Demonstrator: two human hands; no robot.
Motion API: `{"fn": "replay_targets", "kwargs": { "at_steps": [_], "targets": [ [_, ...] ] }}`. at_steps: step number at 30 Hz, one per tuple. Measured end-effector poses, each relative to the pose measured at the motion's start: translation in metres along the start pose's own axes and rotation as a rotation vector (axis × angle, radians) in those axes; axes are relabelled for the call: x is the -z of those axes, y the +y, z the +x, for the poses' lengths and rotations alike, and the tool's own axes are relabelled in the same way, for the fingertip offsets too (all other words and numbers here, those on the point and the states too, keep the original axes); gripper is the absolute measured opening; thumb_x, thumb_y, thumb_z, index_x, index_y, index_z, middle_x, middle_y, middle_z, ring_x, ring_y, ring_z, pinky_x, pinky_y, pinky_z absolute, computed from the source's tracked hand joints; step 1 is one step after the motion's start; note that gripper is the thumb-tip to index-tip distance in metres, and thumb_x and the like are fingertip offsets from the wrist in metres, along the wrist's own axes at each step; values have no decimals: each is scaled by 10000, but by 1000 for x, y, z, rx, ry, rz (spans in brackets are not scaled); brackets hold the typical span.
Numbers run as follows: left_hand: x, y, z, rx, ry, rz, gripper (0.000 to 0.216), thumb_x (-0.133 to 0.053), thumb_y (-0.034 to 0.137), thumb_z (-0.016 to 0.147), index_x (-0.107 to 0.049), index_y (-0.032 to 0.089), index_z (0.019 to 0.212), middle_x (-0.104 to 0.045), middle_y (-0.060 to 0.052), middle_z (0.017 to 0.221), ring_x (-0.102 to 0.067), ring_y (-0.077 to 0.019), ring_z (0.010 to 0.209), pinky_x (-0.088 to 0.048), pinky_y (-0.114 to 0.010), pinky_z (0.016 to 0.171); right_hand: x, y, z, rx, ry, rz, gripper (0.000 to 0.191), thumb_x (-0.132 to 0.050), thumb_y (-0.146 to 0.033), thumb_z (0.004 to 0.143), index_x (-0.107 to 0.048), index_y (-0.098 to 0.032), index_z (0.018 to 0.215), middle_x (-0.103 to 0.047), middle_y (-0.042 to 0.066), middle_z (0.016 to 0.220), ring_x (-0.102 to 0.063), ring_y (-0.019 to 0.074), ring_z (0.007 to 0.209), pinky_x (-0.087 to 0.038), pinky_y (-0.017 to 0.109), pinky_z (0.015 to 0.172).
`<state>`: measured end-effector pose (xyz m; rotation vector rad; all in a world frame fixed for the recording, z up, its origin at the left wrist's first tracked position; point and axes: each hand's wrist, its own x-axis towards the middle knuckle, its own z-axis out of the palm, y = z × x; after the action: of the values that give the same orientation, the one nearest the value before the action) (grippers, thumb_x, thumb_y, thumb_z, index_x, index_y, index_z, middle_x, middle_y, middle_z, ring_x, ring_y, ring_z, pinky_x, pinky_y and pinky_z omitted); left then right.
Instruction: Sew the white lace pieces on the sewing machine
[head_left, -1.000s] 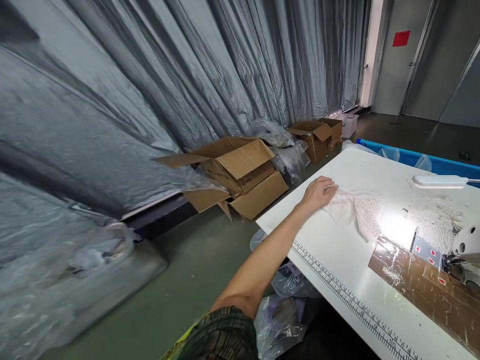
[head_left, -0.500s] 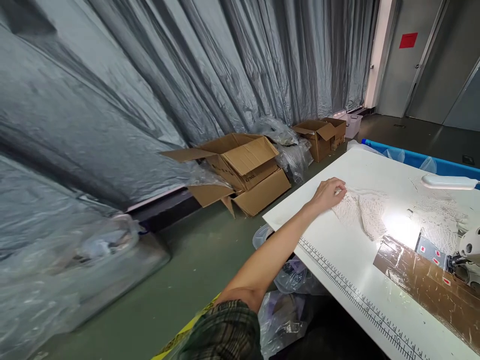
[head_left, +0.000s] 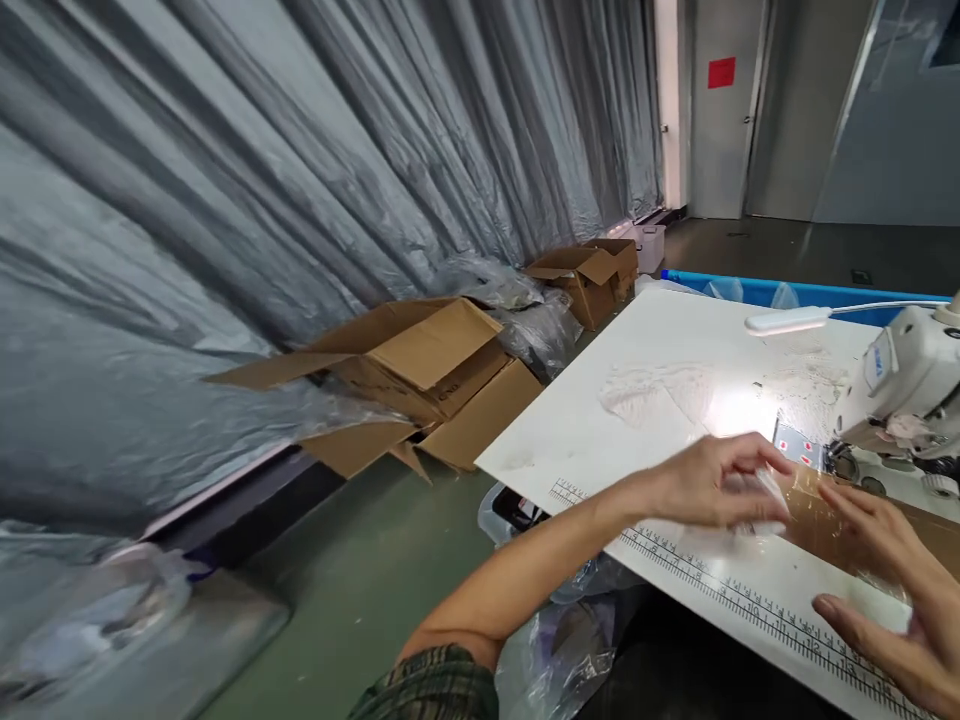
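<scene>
My left hand (head_left: pixel 709 487) is over the near part of the white table, its thumb and fingers curled around a white piece of fabric (head_left: pixel 765 500) that is smeared by motion. To its right my right hand (head_left: pixel 889 575) stands open, thumb and fingers spread, nothing visible in it. A pale lace piece (head_left: pixel 652 390) shows faintly on the table beyond my left hand. Past my hands is the white sewing machine head (head_left: pixel 892 370), with a grey plate (head_left: pixel 796 447) bearing red marks beside its foot. Brown tape (head_left: pixel 817 515) covers the machine bed.
A printed ruler (head_left: pixel 720 590) runs along the near edge of the white table (head_left: pixel 555 440). A white lamp (head_left: pixel 787 320) sits toward the far side, before a blue rim (head_left: pixel 795 292). Open cardboard boxes (head_left: pixel 442 350) and plastic bags stand on the floor at left, by a grey curtain (head_left: pixel 337 170).
My left hand has left the lace and moved nearer, toward the machine, now with white fabric in it. My right hand has come into view. The view has turned right.
</scene>
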<state>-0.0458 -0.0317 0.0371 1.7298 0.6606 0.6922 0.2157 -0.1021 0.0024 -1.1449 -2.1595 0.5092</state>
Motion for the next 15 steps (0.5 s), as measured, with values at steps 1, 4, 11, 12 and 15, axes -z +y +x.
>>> {"fn": "replay_targets", "kwargs": {
  "at_steps": [1, 4, 11, 12, 15],
  "targets": [
    [-12, 7, 1, -38, -60, 30, 357, -782, 310, 832, -646, 172, 1132, -707, -47, 1020, -681, -130, 864, -567, -287, 842, 0, 1, 0, -45, -31, 24, 729, -686, -525, 849, -435, -368, 1515, -531, 111, 1464, -549, 362, 1311, -570, 516, 982],
    [-35, 27, 1, -94, -222, 38, 390, -765, 291, 859, -655, 157, 1209, -706, -110, 1196, -700, -143, 898, -587, -278, 844, 2, -3, -8, -212, -236, 201, 712, -714, -634, 771, -599, -286, 1382, -602, 153, 1382, -600, 370, 1241, -557, 521, 979],
    [-30, 39, -3, -44, -214, 78, 467, -621, 224, 939, -565, 139, 1394, -765, -124, 1125, -731, -175, 962, -598, -273, 806, 13, -32, -16, -388, -522, 706, 374, -657, -562, 858, -730, -213, 971, -719, 106, 1101, -666, 265, 1034, -522, 411, 966],
    [-28, 37, -3, -14, -206, 134, 515, -644, 239, 925, -543, 161, 1424, -756, -117, 1161, -728, -173, 950, -596, -272, 782, 14, -36, -13, -380, -558, 758, 340, -648, -530, 872, -724, -206, 937, -722, 94, 1049, -663, 252, 997, -517, 397, 954],
    [-27, 33, -3, 89, -207, 250, 632, -740, 298, 871, -521, 189, 1454, -761, -97, 1143, -698, -154, 858, -570, -256, 726, 14, -40, -5, -439, -570, 852, 275, -663, -464, 875, -673, -194, 925, -688, 60, 950, -615, 203, 905, -502, 335, 868]
  ]
}}
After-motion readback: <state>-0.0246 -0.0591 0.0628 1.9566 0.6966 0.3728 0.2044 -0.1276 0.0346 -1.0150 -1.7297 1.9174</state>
